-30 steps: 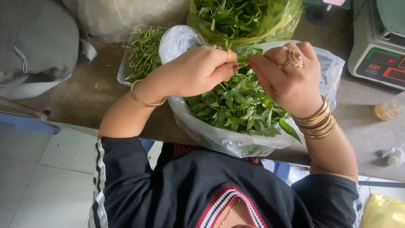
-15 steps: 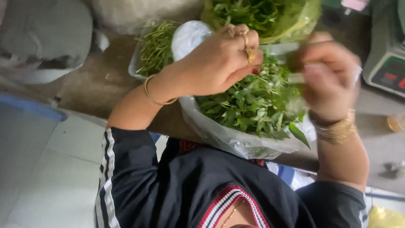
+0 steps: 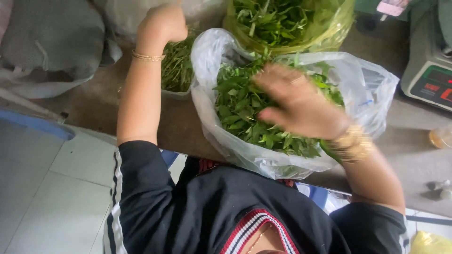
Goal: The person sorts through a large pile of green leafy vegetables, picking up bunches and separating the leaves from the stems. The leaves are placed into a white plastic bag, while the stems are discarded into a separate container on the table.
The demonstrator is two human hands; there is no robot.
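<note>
Head view: right hand (image 3: 301, 106) spread over bagged leafy greens (image 3: 245, 113).

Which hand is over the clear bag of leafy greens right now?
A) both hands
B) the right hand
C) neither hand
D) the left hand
B: the right hand hovers over the clear bag of leafy greens, while the left hand reaches the tray of stems.

Two plastic bags of leafy greens (image 3: 263, 117) (image 3: 287, 23), one tray of stems (image 3: 176, 66), one scale (image 3: 431, 70), and two hands (image 3: 162, 21) (image 3: 301, 106) over the counter.
</note>
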